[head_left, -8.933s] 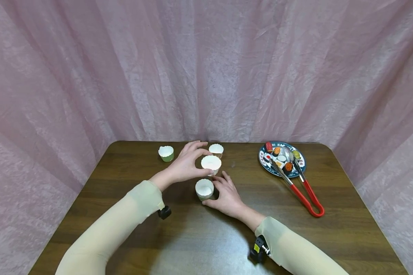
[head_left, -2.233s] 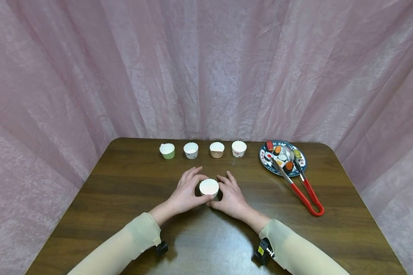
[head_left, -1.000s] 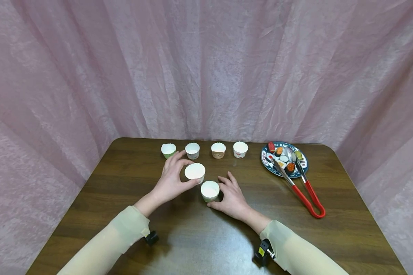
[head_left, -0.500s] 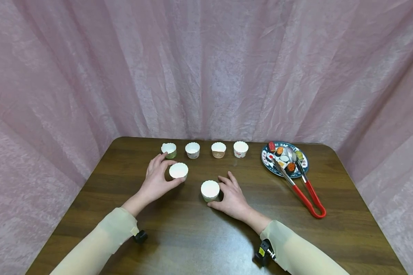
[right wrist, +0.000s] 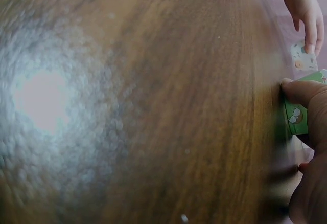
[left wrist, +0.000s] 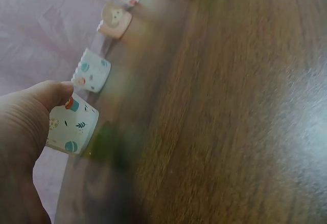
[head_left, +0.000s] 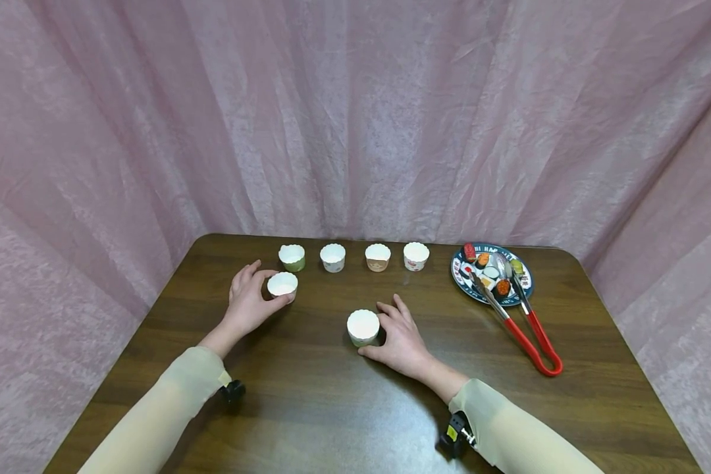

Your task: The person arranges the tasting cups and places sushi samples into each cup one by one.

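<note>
My left hand (head_left: 250,301) pinches a white paper baking cup (head_left: 282,284) between thumb and fingers, left of centre and just in front of the back row. Small plants and coloured motifs cover this baking cup (left wrist: 72,124) in the left wrist view. Near the table's middle, my right hand (head_left: 401,338) grips a green paper baking cup (head_left: 363,328) by its right side. In the right wrist view, the thumb crosses the green baking cup (right wrist: 296,117). At the back stand a green baking cup (head_left: 292,257) and three others, including a brown one (head_left: 378,257).
A round sushi-patterned plate (head_left: 457,280) at the back right bears several toy sushi pieces. Red-handled tongs (head_left: 533,339) lie across it, their handles reaching onto the wooden table (head_left: 332,408). Behind the table hangs a pink curtain (head_left: 355,118).
From the stack at my right hand, my left hand has lifted off the white baking cup and carried it left. Earlier, two other cups joined the back row. My right hand stays put.
</note>
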`<state>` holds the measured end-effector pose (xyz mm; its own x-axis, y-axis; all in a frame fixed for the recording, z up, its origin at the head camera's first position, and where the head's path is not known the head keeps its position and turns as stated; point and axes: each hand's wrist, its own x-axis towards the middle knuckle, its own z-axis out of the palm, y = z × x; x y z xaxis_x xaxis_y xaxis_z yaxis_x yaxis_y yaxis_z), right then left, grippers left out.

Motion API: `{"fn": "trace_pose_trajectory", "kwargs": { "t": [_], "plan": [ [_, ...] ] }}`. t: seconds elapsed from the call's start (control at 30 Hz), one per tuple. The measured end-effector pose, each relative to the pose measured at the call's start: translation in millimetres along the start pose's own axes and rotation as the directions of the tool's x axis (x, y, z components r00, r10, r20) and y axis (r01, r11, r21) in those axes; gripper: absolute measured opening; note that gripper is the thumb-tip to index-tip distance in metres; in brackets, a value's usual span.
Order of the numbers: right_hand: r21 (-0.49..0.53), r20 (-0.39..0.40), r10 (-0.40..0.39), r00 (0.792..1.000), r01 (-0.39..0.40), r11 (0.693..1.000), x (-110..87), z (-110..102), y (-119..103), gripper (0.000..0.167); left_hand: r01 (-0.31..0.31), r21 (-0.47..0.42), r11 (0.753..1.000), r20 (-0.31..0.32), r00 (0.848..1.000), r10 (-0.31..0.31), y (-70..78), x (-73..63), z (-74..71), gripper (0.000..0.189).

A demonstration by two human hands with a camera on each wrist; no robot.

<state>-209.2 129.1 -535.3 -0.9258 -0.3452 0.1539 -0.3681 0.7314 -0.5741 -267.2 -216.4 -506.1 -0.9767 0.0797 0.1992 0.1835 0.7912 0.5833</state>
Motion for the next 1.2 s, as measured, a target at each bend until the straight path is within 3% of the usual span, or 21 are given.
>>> {"fn": "trace_pose_trajectory", "kwargs": {
  "t": [0.5,0.83,1.03,1.2],
  "plan": [
    [-0.022,0.005,-0.006,1.000,0.006,1.000,1.2,0.8,1.9,0.065,0.055,0.012,0.998,0.027,0.998,-0.055,-8.6,6.5,5.6,0.069],
    [-0.011,0.004,0.000,1.000,0.000,1.000,0.8,1.0,1.6,0.063,0.058,0.022,0.998,0.035,0.998,-0.059,-12.7,8.8,11.3,0.075],
    [-0.007,0.000,0.000,1.000,0.000,1.000,0.1,0.1,0.1,0.063,0.052,0.039,0.998,0.043,0.998,-0.054,-11.1,7.5,9.0,0.092],
    [-0.008,0.003,0.000,1.000,0.000,1.000,0.4,0.3,0.6,0.063,0.027,0.050,0.998,0.032,0.999,-0.028,-9.9,8.0,4.1,0.092]
  ]
}}
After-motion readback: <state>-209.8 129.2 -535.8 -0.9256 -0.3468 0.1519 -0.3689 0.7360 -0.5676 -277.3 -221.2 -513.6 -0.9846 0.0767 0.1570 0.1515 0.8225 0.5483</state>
